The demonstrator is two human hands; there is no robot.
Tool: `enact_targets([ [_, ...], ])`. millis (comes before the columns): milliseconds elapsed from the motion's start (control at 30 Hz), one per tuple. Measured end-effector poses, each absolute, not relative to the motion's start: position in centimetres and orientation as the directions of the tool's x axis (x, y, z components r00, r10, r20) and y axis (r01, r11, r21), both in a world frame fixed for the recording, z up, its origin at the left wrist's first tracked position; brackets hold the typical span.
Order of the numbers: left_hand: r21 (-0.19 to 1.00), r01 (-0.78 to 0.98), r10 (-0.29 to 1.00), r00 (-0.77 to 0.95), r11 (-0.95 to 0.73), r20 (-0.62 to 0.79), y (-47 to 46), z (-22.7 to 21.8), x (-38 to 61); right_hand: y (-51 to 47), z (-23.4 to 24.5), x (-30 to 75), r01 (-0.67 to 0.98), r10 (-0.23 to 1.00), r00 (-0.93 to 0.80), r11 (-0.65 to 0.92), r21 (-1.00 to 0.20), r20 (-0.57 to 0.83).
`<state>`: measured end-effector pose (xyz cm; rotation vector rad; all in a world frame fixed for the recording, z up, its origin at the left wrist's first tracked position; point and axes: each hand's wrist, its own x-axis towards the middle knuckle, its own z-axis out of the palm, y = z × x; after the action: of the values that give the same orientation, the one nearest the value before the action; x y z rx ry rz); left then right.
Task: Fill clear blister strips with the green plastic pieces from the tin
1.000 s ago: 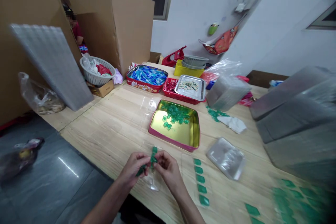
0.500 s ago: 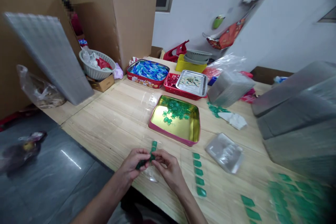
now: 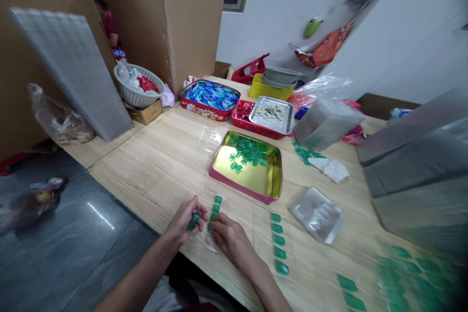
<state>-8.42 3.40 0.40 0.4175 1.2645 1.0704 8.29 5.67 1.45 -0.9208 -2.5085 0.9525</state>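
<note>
My left hand (image 3: 185, 219) is curled around several small green translucent pieces (image 3: 196, 217), just left of a clear plastic tray (image 3: 224, 203). My right hand (image 3: 230, 236) reaches over that tray, its fingertips pinched on a green piece (image 3: 210, 228) at the row's lower end. Above the fingers, more green pieces (image 3: 218, 200) sit in a line in the tray. Beyond the hands stands a gold-lined tin (image 3: 239, 186) with a heap of loose green pieces (image 3: 248, 151). To the right lies another clear tray with a filled row of green pieces (image 3: 278, 240).
A stack of clear trays (image 3: 317, 214) lies to the right, with tall plastic stacks (image 3: 413, 156) behind. A red tin of blue pieces (image 3: 210, 100) and a metal tray (image 3: 272, 113) stand at the back. Cardboard (image 3: 193, 24) walls the left. A person (image 3: 109, 24) shows behind it.
My hands have moved apart. The right hand has come down onto the lower part of the tray's row, and the left has drawn back slightly with its green pieces.
</note>
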Motion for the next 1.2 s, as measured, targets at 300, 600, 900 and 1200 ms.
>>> enact_targets([
  [300, 0.826, -0.36, 0.863, -0.098, 0.434, -0.496, 3.0, 1.4, -7.1, 5.7, 3.1, 6.9, 0.376, 0.788, -0.606, 0.403, -0.834, 0.107],
  [600, 0.853, -0.327, 0.886, -0.083, 0.408, -0.455, 2.8, 2.4, -6.3, 6.1, 1.1, 6.0, 0.067, 0.853, -0.494, -0.155, -0.986, -0.168],
  [900, 0.812, -0.39, 0.879, -0.014, 0.435, -0.477, 2.6, 2.7, -7.0, 5.8, 0.9, 7.4, -0.174, 0.805, -0.499, -0.457, -0.872, -0.322],
  [1200, 0.863, -0.258, 0.888, -0.04, 0.434, -0.458, 1.0, 1.1, -6.7, 4.2, -0.5, 8.0, -0.109, 0.764, -0.538, -0.482, -0.869, -0.356],
])
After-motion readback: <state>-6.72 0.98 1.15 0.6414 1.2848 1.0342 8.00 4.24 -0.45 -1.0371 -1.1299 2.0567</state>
